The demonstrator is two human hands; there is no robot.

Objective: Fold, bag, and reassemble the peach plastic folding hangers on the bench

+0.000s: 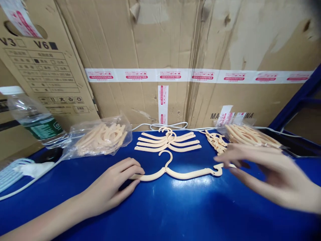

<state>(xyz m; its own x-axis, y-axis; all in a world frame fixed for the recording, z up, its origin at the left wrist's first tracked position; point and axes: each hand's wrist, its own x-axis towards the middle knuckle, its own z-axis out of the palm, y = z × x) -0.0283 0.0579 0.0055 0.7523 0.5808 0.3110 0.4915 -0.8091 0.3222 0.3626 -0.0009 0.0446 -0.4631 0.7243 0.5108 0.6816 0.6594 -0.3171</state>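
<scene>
A cream plastic clothes hanger [188,174] lies on the blue table, its hook pointing away from me. My left hand [114,184] is closed on the hanger's left arm, thumb and fingers around the tip. At the right tip sits a small cream hooked piece [217,170], touching the hanger; how it is joined I cannot tell. Over the outer end of that piece is my right hand [271,177], smeared by motion, with thumb and fingers apart. Behind the hanger, several similar cream hangers [152,144] lie overlapped in a row.
Small cream pieces [215,140] are heaped at the back right beside a bag of hanger parts [250,135]. Another clear bag [100,139] stands back left, near a water bottle [37,120]. Cardboard boxes [140,100] wall off the rear; a white cable [142,127] runs along it.
</scene>
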